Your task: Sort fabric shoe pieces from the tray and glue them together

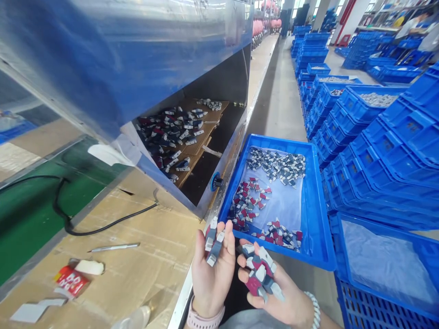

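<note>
Holding, head view: left hand [212, 274], palm up, fingers curled round a few grey pieces [213, 244]; right hand [277, 297], fingers half-curled, cradling red and grey pieces [260, 274]. Both hover off the worktop [137, 274] edge, just short of a blue tray [313, 219] with three separate heaps of like pieces.

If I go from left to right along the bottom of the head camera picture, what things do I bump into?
White card scraps → red packet → thin silver pen → left hand holding small pieces → right hand holding red and grey pieces → blue crate lined with plastic.
</note>
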The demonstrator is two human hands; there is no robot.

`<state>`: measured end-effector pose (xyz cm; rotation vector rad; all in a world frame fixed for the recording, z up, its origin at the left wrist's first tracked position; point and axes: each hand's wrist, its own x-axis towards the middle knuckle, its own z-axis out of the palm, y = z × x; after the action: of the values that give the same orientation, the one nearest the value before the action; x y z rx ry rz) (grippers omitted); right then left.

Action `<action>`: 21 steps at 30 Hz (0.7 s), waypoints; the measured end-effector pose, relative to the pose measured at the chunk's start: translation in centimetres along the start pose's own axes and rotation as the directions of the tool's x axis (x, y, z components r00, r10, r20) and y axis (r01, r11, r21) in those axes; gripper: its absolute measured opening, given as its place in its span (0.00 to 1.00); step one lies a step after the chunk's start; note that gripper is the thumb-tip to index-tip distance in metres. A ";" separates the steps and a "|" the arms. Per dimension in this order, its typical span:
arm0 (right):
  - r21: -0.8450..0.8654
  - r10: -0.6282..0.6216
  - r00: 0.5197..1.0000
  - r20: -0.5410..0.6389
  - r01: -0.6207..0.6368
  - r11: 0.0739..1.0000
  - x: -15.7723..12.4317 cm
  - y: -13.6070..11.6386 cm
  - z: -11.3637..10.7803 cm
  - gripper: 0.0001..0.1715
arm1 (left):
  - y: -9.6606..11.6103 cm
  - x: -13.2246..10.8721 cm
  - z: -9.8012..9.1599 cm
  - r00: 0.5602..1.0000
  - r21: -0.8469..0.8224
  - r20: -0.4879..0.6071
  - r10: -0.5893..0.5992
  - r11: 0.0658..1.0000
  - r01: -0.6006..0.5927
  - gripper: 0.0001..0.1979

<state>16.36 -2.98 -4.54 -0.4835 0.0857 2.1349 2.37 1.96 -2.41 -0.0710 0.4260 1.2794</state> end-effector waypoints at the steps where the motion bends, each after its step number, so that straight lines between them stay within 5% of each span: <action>1: 0.004 0.000 1.000 -0.002 0.000 1.000 0.1 -0.1 0.0 0.26 | 0.0 0.0 0.2 0.999 -0.001 -0.048 0.000 1.000 0.000 0.30; 6: -0.073 -0.083 0.995 -0.050 0.080 0.994 0.8 -1.5 -0.5 0.26 | -0.3 0.4 0.7 0.982 0.127 -0.185 0.038 0.992 -0.015 0.16; 8: -0.153 -0.200 0.976 -0.091 0.185 0.971 1.4 -2.4 -1.0 0.26 | -0.7 0.9 0.5 0.983 0.331 -0.167 0.075 0.944 -0.016 0.05; 10: -0.289 -0.393 0.907 -0.149 0.340 0.895 2.1 -3.3 -1.7 0.27 | -1.4 1.2 0.2 0.986 0.509 -0.145 0.084 0.861 0.002 0.10; 13: -0.577 -0.738 0.658 -0.151 0.547 0.606 2.7 -4.3 -2.6 0.25 | -2.8 1.2 -0.3 0.990 0.626 -0.115 0.082 0.779 0.008 0.17; 16: -0.738 -0.930 0.358 0.080 0.649 0.186 2.6 -4.6 -2.5 0.21 | -4.2 0.4 -0.2 0.989 0.742 -0.057 0.136 0.669 -0.049 0.22; 19: -0.647 -0.891 0.135 0.434 0.735 -0.204 2.2 -4.5 -1.4 0.22 | -5.1 -0.7 0.5 0.991 0.772 0.026 0.134 0.627 -0.106 0.26; 21: -0.540 -0.814 0.040 0.580 0.766 -0.347 1.9 -4.5 -0.6 0.24 | -5.5 -1.5 1.1 0.990 0.760 0.056 0.126 0.638 -0.124 0.29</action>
<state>19.16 0.98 -5.24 -0.7824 -1.0520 0.4060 7.45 -0.69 -1.93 0.6984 0.9662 1.1386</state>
